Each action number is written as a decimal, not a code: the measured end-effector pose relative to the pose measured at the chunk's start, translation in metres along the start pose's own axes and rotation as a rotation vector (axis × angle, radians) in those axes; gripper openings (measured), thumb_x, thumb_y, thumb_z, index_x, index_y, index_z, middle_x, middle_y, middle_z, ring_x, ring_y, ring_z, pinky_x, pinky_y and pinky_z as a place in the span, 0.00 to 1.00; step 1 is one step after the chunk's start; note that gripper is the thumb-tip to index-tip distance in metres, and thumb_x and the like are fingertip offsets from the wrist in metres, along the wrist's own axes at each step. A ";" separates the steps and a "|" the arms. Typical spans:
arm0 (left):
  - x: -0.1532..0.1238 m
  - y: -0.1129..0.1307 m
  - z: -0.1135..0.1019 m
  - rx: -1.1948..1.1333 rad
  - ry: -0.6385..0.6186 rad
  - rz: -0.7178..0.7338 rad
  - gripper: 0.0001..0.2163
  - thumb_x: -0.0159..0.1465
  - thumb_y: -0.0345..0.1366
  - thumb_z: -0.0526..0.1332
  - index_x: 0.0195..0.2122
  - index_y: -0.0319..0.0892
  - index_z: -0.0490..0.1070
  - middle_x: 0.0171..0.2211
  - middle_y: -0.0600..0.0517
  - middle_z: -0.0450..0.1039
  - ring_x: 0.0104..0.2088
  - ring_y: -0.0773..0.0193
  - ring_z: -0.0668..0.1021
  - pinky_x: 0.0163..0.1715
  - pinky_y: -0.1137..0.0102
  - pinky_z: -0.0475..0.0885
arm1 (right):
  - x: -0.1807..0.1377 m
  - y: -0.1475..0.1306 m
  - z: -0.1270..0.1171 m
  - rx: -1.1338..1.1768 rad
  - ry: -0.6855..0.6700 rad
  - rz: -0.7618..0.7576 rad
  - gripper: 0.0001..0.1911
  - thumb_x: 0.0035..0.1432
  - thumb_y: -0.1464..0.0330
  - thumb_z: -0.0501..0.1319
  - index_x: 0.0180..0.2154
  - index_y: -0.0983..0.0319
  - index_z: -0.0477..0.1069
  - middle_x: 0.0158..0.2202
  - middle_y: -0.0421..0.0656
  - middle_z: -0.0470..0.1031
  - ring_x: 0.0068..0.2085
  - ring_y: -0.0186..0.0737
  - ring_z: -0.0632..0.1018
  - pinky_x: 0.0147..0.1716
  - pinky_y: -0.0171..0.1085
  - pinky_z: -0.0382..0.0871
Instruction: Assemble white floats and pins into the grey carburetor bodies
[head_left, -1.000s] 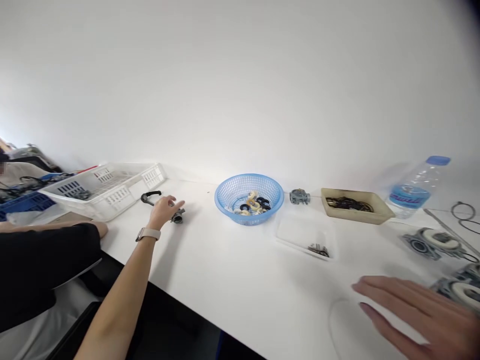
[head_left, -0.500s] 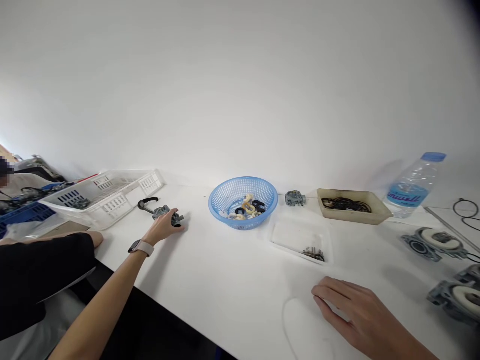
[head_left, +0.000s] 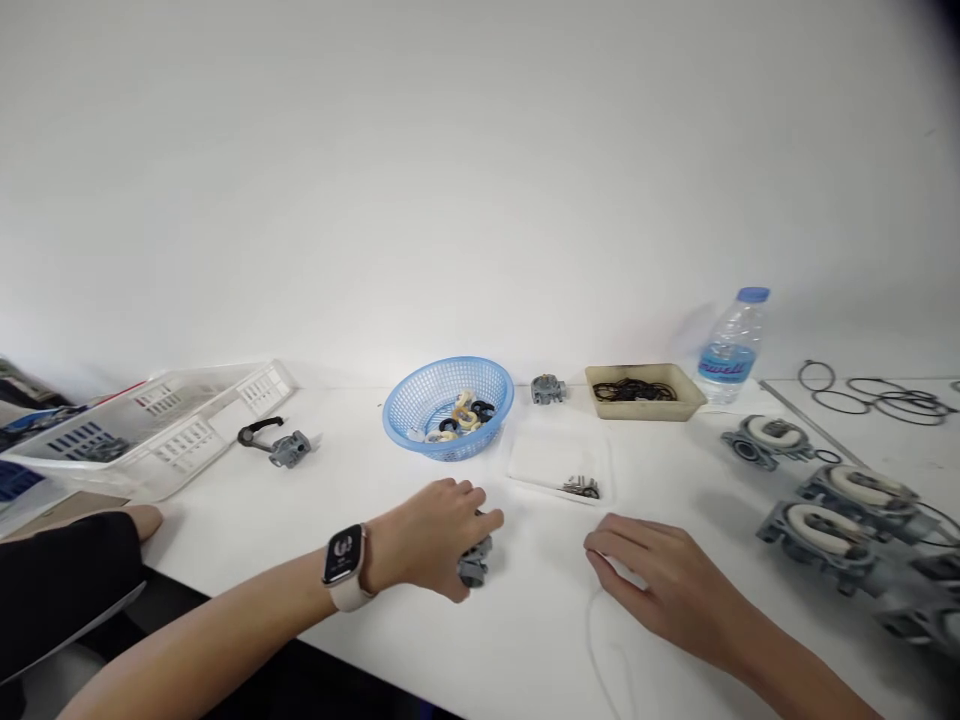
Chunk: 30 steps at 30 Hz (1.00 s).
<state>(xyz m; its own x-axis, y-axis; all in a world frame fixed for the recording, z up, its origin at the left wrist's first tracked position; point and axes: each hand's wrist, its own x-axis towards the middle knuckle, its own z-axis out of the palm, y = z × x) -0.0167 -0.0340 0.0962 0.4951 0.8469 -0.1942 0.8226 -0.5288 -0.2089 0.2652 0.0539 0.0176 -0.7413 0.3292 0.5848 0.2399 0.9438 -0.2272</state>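
Note:
My left hand (head_left: 431,535), with a watch on its wrist, is wrapped round a grey metal carburetor body (head_left: 475,562) over the middle of the table. Most of that part is hidden under my fingers. To the right, my right hand (head_left: 660,585) rests by the tabletop with fingers loosely bent and the thumb a little apart; I see nothing in it. Another carburetor body (head_left: 290,449) lies at the left beside a black curved piece (head_left: 259,430). Between and beyond my hands stands a shallow white tray (head_left: 536,470) with small metal pins and dark rings.
A blue basket (head_left: 394,410) holds white and black rings. Near the wall are a carburetor body (head_left: 547,389), a beige tray (head_left: 645,410) of black rings and a water bottle (head_left: 731,350). Several carburetor bodies (head_left: 832,540) sit right. A white crate (head_left: 184,440) and a co-worker's sleeve (head_left: 67,580) are left.
My left hand has brought the carburetor body from the left to the middle of the table, nearer my right hand. The view has turned rightward; my right hand keeps its pose.

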 end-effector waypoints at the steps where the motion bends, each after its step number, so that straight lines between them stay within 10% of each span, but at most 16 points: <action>1: 0.012 0.008 0.000 0.008 -0.001 0.037 0.30 0.47 0.50 0.75 0.47 0.43 0.69 0.37 0.47 0.73 0.34 0.52 0.77 0.32 0.62 0.74 | 0.000 0.005 -0.002 -0.004 0.016 0.027 0.12 0.71 0.72 0.52 0.35 0.60 0.71 0.27 0.40 0.71 0.25 0.35 0.70 0.25 0.35 0.62; 8: 0.061 0.030 0.003 -0.039 0.016 0.116 0.30 0.46 0.54 0.74 0.45 0.42 0.72 0.34 0.48 0.73 0.31 0.52 0.77 0.30 0.62 0.73 | 0.000 0.019 -0.011 0.032 0.111 0.161 0.14 0.71 0.71 0.51 0.36 0.60 0.73 0.28 0.41 0.73 0.25 0.33 0.69 0.25 0.33 0.63; 17: 0.049 0.023 0.026 -0.195 0.203 0.045 0.43 0.50 0.73 0.62 0.55 0.42 0.69 0.30 0.50 0.73 0.26 0.53 0.77 0.27 0.63 0.67 | -0.002 0.021 -0.009 0.052 0.098 0.158 0.12 0.71 0.71 0.53 0.37 0.59 0.73 0.28 0.40 0.73 0.25 0.33 0.69 0.25 0.33 0.64; 30: 0.025 0.007 0.062 -0.613 0.426 -0.032 0.38 0.49 0.61 0.71 0.57 0.46 0.69 0.44 0.48 0.78 0.40 0.50 0.81 0.43 0.61 0.75 | 0.028 0.032 -0.004 0.059 0.195 0.332 0.10 0.70 0.64 0.57 0.35 0.58 0.72 0.29 0.43 0.73 0.28 0.40 0.73 0.24 0.36 0.71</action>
<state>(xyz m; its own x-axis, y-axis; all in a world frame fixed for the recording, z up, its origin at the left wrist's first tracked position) -0.0154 -0.0202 0.0305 0.4311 0.8759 0.2168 0.7855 -0.4825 0.3874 0.2543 0.0935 0.0296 -0.4951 0.6212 0.6075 0.4061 0.7835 -0.4702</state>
